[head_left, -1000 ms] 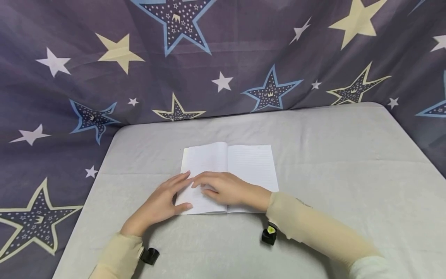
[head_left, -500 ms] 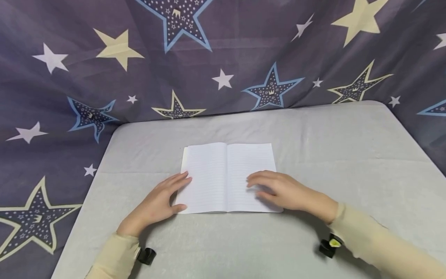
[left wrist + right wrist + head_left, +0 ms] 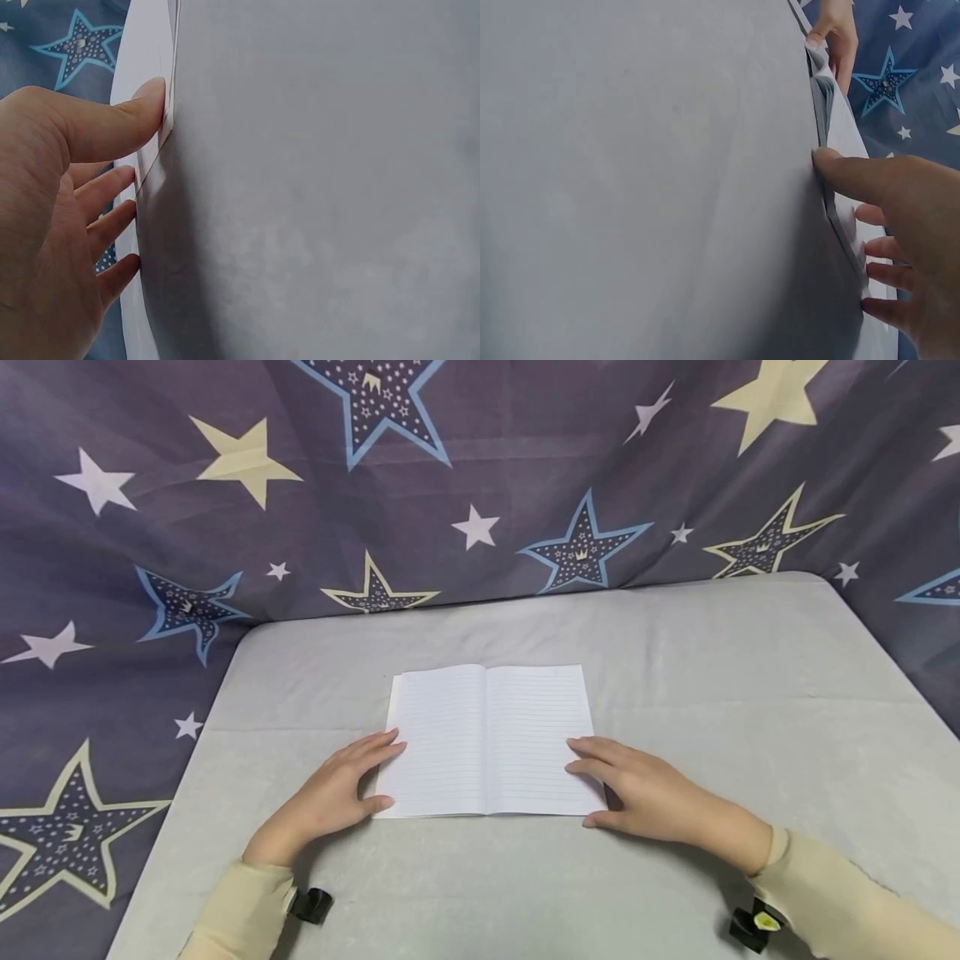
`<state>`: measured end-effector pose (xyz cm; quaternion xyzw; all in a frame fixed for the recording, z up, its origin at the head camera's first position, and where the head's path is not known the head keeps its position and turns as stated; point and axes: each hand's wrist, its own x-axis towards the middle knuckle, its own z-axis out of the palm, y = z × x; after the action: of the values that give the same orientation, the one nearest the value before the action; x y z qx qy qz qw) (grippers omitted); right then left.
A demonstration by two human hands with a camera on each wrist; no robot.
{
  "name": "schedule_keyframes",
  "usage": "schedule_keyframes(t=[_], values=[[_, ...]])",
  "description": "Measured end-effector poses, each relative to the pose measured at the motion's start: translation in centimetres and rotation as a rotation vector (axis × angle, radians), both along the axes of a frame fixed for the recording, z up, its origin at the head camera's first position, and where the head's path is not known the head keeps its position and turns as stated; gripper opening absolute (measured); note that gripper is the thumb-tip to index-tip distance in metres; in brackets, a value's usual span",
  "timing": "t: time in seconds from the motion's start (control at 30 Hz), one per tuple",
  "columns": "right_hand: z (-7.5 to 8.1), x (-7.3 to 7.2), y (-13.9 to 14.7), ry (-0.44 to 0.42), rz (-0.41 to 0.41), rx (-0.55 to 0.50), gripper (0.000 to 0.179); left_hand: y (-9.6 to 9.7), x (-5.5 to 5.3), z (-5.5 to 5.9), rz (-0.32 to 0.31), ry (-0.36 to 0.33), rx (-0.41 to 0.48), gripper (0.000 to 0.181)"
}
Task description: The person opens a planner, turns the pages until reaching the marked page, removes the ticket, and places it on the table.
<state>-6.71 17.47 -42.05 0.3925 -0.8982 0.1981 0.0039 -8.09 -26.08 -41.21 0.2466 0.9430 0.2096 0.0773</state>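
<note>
An open notebook [image 3: 450,739] with white lined pages lies flat on the grey-covered table, its spine near the middle of the head view. My left hand [image 3: 330,793] rests at its lower left edge, with fingertips on the page and the thumb at the bottom corner. At the lower right edge, my right hand [image 3: 656,793] touches the other page with its fingertips, thumb by the corner. Both hands have spread, relaxed fingers. The left wrist view has the thumb [image 3: 142,120] on the notebook's corner; the right wrist view catches page edges beside the right thumb [image 3: 847,169].
Grey cloth [image 3: 712,693] covers the table around the notebook. A dark curtain [image 3: 510,443] with printed stars hangs behind and beside it. A small black camera [image 3: 312,906] sits at the left wrist, and another black camera [image 3: 748,931] at the right.
My right hand has swept from the left page across to the notebook's right edge, leaving both pages uncovered. The left hand has stayed at the left edge.
</note>
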Motion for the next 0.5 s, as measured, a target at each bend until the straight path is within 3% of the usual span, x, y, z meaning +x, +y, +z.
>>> schedule_keyframes(t=[0.2,0.5], values=[[0.24,-0.05,-0.3,0.029,-0.002,-0.014,0.057,0.09,0.02,0.11,0.007,-0.007,-0.002,0.073],[0.81,-0.2,-0.2,0.061,-0.014,-0.054,0.029,0.05,0.12,0.06,0.009,-0.009,-0.001,0.073]])
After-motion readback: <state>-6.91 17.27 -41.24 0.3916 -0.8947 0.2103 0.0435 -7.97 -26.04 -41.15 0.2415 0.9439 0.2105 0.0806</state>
